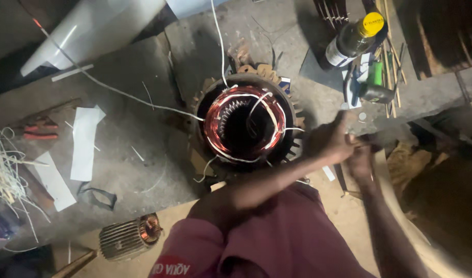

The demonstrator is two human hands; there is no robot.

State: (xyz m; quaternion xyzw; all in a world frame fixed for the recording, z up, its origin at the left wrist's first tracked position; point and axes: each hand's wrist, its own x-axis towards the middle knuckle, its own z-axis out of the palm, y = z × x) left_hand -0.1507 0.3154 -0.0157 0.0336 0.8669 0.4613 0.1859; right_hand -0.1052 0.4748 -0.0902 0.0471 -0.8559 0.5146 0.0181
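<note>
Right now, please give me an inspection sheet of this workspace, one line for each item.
Surface: grey workbench, dusty, scattered with scraps.
Job's things: motor stator with copper windings, standing open end up at the bench middle.
Clutter: white paper strips, red-handled pliers, bundle of pale strings, yellow-capped bottle, small wound motor part.
Hands: left hand and right hand meet to the right of the stator; blurred, what they hold cannot be told.
Cables: white leads run from the windings across the bench.
Surroundings: white fan blade at upper left; dark elsewhere.
</note>
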